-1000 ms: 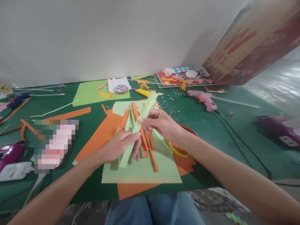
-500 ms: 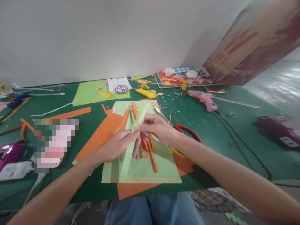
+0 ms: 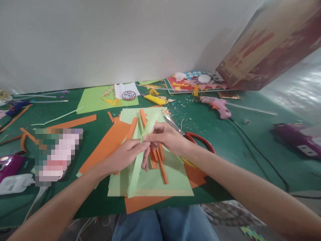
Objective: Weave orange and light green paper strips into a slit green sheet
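Both hands pinch one long light green paper strip [image 3: 136, 172], which stands slanted above the pile of paper. My left hand [image 3: 126, 154] grips it near its middle from the left, thumb on top. From the right, my right hand [image 3: 165, 137] holds it just above, thumb and forefinger together. Under the hands lie light green sheets [image 3: 175, 180] with several narrow orange strips [image 3: 163, 169] on them. A wider orange sheet [image 3: 106, 144] is at their left. Scissors with red handles [image 3: 200, 140] rest close to my right wrist, partly hidden by the forearm.
A pink glue gun [image 3: 218, 105] with a black cable lies at right, a purple device [image 3: 298, 139] beyond it. A yellow cutter [image 3: 155, 99] and round patterned disc [image 3: 129, 95] lie behind. A pixelated phone [image 3: 60, 154] is at left; a large box [image 3: 271, 47] stands back right.
The view has shifted slightly. The green strip's upper end has dipped a little, while both hands keep their pinch on it.
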`<state>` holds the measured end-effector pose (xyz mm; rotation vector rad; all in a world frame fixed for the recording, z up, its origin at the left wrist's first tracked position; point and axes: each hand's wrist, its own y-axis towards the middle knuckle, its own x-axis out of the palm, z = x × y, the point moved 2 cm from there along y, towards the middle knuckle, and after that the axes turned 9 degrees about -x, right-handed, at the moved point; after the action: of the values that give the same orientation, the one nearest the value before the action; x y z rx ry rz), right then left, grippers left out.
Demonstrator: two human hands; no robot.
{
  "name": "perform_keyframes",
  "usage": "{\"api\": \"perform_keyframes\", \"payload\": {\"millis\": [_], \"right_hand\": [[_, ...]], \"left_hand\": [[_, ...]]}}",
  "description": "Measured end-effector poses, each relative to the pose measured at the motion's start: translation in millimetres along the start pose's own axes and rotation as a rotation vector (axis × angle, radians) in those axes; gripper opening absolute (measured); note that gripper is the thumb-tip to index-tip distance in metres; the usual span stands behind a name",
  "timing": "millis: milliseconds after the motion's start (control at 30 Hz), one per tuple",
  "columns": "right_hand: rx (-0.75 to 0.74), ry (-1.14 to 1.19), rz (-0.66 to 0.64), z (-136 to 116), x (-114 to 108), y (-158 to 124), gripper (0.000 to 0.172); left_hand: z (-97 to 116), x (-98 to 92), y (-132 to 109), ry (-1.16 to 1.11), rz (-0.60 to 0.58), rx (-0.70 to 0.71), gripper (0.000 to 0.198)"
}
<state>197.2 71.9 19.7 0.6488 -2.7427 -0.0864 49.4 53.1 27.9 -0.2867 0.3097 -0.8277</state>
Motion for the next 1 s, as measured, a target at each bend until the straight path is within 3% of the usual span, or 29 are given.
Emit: {"api": "perform_keyframes", "payload": {"millis": [300,833,1000], "right_hand": [[-0.004,0.008,0.024,1.1,2.5,-0.9,0.035],[-0.021,-0.023,0.018,-3.2,-1.7,-0.6,0.027],[0.002,-0.014,0.029,-3.1,0.5,-0.2,0.026]], "left_hand": [[1.7,0.6,-0.2,0.002,-0.018,-0.031,0.042],[-0.1,1.2,-0.8,0.002,-0.038,-0.037,0.044],[1.6,0.7,-0.6,0.045,0.006,-0.025,0.044]]}}
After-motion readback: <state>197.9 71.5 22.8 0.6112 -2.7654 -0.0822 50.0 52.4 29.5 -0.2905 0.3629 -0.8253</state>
